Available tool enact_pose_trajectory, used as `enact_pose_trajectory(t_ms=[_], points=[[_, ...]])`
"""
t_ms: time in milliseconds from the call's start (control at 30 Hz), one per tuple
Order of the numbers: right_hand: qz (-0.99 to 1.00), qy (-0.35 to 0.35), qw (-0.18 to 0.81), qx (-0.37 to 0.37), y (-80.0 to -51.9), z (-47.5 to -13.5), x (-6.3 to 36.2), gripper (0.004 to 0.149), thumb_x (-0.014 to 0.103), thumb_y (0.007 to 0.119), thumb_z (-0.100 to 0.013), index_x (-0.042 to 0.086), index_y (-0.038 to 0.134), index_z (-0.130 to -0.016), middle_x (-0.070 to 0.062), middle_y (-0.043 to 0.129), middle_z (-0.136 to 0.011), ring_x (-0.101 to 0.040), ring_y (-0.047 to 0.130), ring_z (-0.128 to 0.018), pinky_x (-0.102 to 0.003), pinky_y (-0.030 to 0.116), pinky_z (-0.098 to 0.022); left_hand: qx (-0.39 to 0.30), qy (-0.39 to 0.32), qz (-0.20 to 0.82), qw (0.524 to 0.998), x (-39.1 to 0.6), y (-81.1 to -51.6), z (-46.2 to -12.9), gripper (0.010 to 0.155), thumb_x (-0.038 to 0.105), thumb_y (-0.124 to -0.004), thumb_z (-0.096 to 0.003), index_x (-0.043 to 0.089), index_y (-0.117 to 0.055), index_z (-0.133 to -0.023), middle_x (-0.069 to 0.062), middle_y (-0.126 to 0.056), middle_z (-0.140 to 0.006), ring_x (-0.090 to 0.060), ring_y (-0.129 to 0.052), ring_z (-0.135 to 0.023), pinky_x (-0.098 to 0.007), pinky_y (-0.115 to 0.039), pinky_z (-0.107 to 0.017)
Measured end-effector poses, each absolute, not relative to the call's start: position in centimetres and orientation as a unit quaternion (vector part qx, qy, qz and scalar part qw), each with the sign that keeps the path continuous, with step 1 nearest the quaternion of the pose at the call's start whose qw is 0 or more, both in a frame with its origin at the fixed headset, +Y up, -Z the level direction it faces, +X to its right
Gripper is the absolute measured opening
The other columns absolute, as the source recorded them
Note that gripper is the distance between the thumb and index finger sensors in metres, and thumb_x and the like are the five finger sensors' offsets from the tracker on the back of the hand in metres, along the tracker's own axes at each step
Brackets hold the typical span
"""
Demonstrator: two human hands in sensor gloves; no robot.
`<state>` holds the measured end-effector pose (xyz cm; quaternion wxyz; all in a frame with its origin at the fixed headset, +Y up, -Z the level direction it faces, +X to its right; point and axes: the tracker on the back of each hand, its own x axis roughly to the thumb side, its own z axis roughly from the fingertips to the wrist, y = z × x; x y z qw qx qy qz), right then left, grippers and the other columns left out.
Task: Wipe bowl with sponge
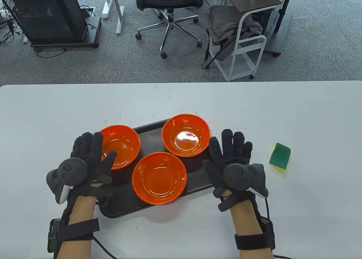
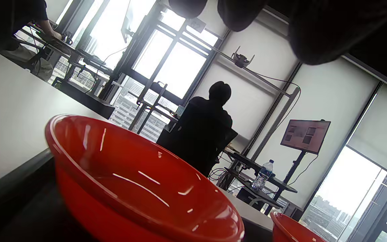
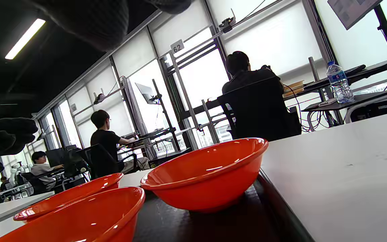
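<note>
Beyond the white table (image 1: 282,106): grey carpet, a black office chair (image 1: 169,4) on castors, a white cart (image 1: 243,48) draped with grey cloth, a dark cabinet (image 1: 48,16) on a wheeled base. On a side desk, a water bottle (image 3: 339,83). By the windows, seated people (image 3: 250,90) at desks, a monitor (image 2: 305,135) on a stand.

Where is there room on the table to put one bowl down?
The white table is bare behind the tray and right of the sponge. The tray is crowded: three orange bowls fill it, a hand at each side.
</note>
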<state>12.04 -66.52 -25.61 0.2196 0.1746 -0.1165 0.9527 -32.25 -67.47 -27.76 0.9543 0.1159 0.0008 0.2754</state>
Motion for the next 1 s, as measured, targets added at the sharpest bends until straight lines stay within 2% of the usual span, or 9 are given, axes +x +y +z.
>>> enact_pose_trajectory(t_ms=[300,433,533,800,900,1000], points=[[0.950,-0.116,0.231,0.174,-66.6,-25.6,12.1,0.068,0.051,0.070,-0.058,0.019,0.033,-0.106,-0.024,0.009,-0.112,-0.063,0.007,-0.094,-0.080,0.013,-0.057,0.105,0.011,0.302,0.947,-32.2,-67.7,-27.8,0.075,0.060,-0.082,-0.0503,0.034,-0.050,-0.113,-0.004,-0.036,-0.119,-0.040,-0.031,-0.114,-0.067,-0.039,-0.075],[0.949,-0.118,0.234,0.175,-66.5,-25.7,12.2,0.068,0.051,0.070,-0.058,0.019,0.033,-0.106,-0.024,0.009,-0.112,-0.063,0.008,-0.094,-0.080,0.013,-0.057,0.098,0.083,0.275,0.953,-33.1,-68.0,-27.8,0.084,0.066,-0.085,-0.0479,0.033,-0.045,-0.114,-0.007,-0.038,-0.118,-0.048,-0.048,-0.109,-0.066,-0.055,-0.070],[0.948,-0.117,0.239,0.176,-66.6,-25.7,12.2,0.068,0.051,0.070,-0.058,0.019,0.033,-0.106,-0.024,0.009,-0.112,-0.062,0.008,-0.095,-0.080,0.013,-0.057,0.074,0.132,0.303,0.941,-34.3,-69.0,-28.2,0.091,0.068,-0.087,-0.0466,0.029,-0.040,-0.114,-0.012,-0.042,-0.116,-0.050,-0.060,-0.103,-0.063,-0.065,-0.066],[0.949,-0.115,0.238,0.171,-66.6,-25.7,12.3,0.068,0.050,0.069,-0.058,0.018,0.034,-0.106,-0.024,0.009,-0.112,-0.062,0.007,-0.094,-0.080,0.012,-0.057,0.013,0.191,0.310,0.931,-35.3,-71.7,-29.6,0.094,0.066,-0.088,-0.0469,0.026,-0.035,-0.113,-0.017,-0.042,-0.114,-0.050,-0.068,-0.097,-0.059,-0.072,-0.060],[0.949,-0.116,0.238,0.170,-66.6,-25.7,12.4,0.068,0.050,0.069,-0.058,0.018,0.034,-0.106,-0.024,0.009,-0.112,-0.062,0.007,-0.094,-0.079,0.011,-0.057,-0.008,0.194,0.300,0.934,-35.0,-72.5,-29.9,0.094,0.066,-0.088,-0.0470,0.025,-0.036,-0.113,-0.018,-0.047,-0.112,-0.049,-0.072,-0.094,-0.058,-0.075,-0.057],[0.950,-0.121,0.237,0.166,-66.5,-25.7,12.4,0.067,0.050,0.069,-0.058,0.018,0.034,-0.106,-0.025,0.009,-0.112,-0.062,0.007,-0.094,-0.079,0.010,-0.056,-0.037,0.203,0.267,0.941,-34.6,-73.2,-30.2,0.096,0.068,-0.088,-0.0463,0.022,-0.037,-0.113,-0.021,-0.062,-0.103,-0.046,-0.081,-0.083,-0.054,-0.080,-0.051]])
